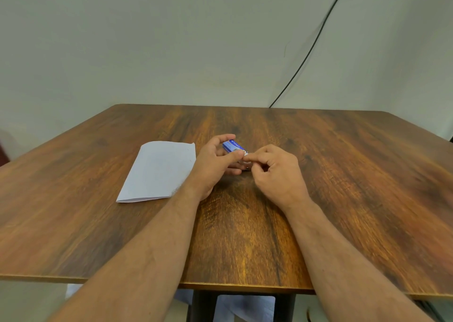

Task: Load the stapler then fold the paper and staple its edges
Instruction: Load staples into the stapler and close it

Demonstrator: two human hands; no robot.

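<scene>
1. Landmark: wooden table (343, 186), seen from above and in front by the head camera.
2. Blue stapler (232, 145) sits near the middle of the table, slightly toward the far edge. It is held just above or on the surface; contact with the table is hidden by the fingers.
3. Left hand (215, 164) grasps the stapler: fingers curled round its far and left side, thumb lying along the near side toward the metal end.
4. Right hand (274, 172) has its fingers curled in, with thumb and index tip pinching at the stapler's near metal end (245, 161). Too small to tell whether a staple strip is between the fingertips.
5. Paper (159, 170) lies flat on the table, just left of the left hand, apart from the stapler. It looks folded once: a doubled edge shows along its near side. The left wrist overlaps its right near corner.
6. Both forearms reach in over the table's near edge.
7. Black cable (316, 42) runs down the wall (147, 39) behind the table's far right side.
</scene>
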